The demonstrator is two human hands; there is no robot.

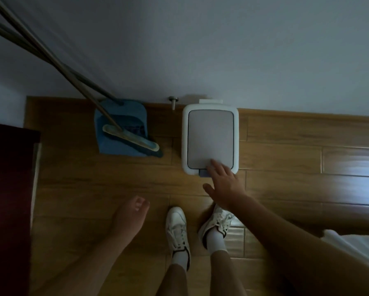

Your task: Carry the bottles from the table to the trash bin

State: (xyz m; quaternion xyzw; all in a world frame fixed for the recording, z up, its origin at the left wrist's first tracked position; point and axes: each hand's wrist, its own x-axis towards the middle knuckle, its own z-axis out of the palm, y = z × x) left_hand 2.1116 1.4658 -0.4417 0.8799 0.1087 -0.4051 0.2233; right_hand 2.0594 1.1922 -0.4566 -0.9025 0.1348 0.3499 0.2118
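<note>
Looking straight down. White trash bin (185,142) stands on wood floor against wall, directly ahead of right grip (224,182). Grey lid (211,133) closed, long axis running away from person. Right grip open, fingers straight, tips at lid's near edge. Left grip (130,216) loosely curled, empty, farther back and left. No bottles in view.
</note>
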